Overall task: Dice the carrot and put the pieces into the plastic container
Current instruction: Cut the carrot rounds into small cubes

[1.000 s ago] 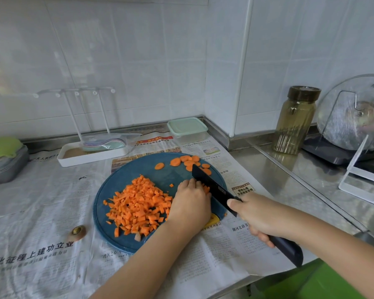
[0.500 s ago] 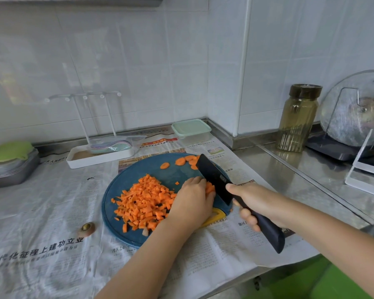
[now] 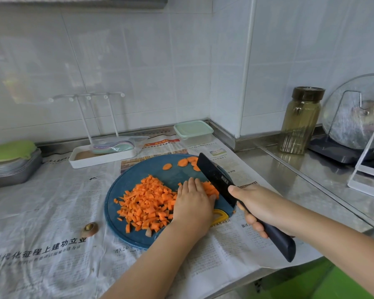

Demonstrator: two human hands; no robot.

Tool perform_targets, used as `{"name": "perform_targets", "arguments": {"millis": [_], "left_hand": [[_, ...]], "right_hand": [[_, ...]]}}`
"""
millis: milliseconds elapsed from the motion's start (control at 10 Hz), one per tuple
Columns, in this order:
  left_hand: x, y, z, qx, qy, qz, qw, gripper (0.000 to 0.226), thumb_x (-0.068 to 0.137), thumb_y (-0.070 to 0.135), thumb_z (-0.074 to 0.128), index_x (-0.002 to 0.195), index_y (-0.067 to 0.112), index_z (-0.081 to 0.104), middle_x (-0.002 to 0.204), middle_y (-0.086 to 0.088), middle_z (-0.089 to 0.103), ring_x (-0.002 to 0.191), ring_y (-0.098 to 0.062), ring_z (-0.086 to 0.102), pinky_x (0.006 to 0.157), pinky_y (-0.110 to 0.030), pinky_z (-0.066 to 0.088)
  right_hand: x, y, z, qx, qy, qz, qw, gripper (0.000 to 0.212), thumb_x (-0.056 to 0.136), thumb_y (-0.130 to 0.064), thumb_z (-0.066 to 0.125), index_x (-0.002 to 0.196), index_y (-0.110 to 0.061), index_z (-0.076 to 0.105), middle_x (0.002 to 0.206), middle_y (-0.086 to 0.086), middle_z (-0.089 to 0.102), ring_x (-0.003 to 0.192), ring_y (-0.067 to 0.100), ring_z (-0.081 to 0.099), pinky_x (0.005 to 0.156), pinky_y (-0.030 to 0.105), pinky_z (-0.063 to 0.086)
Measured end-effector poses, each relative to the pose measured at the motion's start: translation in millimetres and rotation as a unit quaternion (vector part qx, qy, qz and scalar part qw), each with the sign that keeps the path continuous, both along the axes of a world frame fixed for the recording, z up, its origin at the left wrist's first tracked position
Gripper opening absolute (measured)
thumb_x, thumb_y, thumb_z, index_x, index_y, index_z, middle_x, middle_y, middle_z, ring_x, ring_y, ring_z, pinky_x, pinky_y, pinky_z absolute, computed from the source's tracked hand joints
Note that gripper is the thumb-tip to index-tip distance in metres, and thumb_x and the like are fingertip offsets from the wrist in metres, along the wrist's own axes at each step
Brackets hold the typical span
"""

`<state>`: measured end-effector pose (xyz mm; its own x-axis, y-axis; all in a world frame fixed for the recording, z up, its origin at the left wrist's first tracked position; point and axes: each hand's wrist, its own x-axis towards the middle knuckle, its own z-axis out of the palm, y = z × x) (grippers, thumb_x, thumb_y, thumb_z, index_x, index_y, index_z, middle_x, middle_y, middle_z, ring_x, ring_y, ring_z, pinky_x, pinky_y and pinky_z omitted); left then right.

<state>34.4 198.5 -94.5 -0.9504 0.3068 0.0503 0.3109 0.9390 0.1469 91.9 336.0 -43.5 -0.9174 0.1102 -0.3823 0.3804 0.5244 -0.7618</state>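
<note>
Left hand (image 3: pixel 192 203) lies palm down on the board (image 3: pixel 138 236), fingers together and fairly straight, pressing a small bunch of carrot strips (image 3: pixel 209 188) against it. Right hand (image 3: pixel 266 209) grips the dark handle of a black knife (image 3: pixel 216 180), thumb along the top near the blade. The blade stands just right of the left hand's fingers and over the strips, tip pointing far; whether its edge touches the board is hard to tell from this angle.

Left of the left hand sits a heap of carrot dice (image 3: pixel 147 201), covering the board's left half. About 4 round slices (image 3: pixel 183 162) lie at the board's far edge, beside the knife tip. The container (image 3: pixel 193 131), lid on, stands far behind the board against the wall, apart from the carrot.

Newspaper (image 3: pixel 52 201) covers the counter under the board. A carrot top (image 3: pixel 90 228) lies on the paper just left of the board. A white tray (image 3: pixel 102 156) sits far left of the board, and a jar (image 3: pixel 300 121) stands far right.
</note>
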Motion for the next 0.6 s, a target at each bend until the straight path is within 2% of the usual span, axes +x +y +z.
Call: {"name": "perform_targets", "arguments": {"millis": [200,400,500,600], "left_hand": [[-1.0,0.9,-0.1,-0.014,-0.016,-0.001,1.0,0.061,0.103,0.04,0.017,0.15,0.002,0.006,0.158,-0.016,0.004,0.146,-0.029,0.005,0.119,-0.037,0.004],[-0.8,1.9,1.4,-0.024,-0.019,0.006,1.0,0.062,0.103,0.041,0.018,0.15,0.002,0.005,0.158,-0.017,0.004,0.146,-0.029,0.004,0.119,-0.037,0.005],[-1.4,3.9,1.6,-0.026,-0.023,0.01,0.999,0.062,0.103,0.04,0.018,0.15,0.001,0.004,0.158,-0.017,0.003,0.146,-0.029,0.004,0.119,-0.037,0.004],[-1.8,6.4,2.1,-0.025,-0.037,0.019,0.999,0.062,0.104,0.038,0.019,0.149,0.0,0.002,0.158,-0.017,0.0,0.146,-0.029,0.001,0.119,-0.037,0.003]], "right_hand": [[1.1,0.7,8.4,-0.007,0.023,-0.001,1.0,0.045,0.1,-0.049,0.037,0.076,-0.01,0.041,0.043,0.003,0.038,0.031,0.017,0.035,0.034,0.02,0.032],[3.9,3.0,0.2,0.019,0.006,0.016,1.0,0.045,0.1,-0.048,0.036,0.077,-0.01,0.044,0.041,0.002,0.044,0.032,0.019,0.037,0.035,0.022,0.035],[3.3,1.2,-1.5,0.039,-0.01,0.013,0.999,0.04,0.1,-0.05,0.034,0.076,-0.018,0.038,0.036,-0.001,0.043,0.03,0.016,0.038,0.036,0.021,0.035],[2.6,-2.7,-0.7,0.068,-0.016,0.009,0.998,0.04,0.101,-0.049,0.033,0.079,-0.016,0.038,0.041,0.001,0.042,0.028,0.014,0.037,0.036,0.021,0.036]]}}
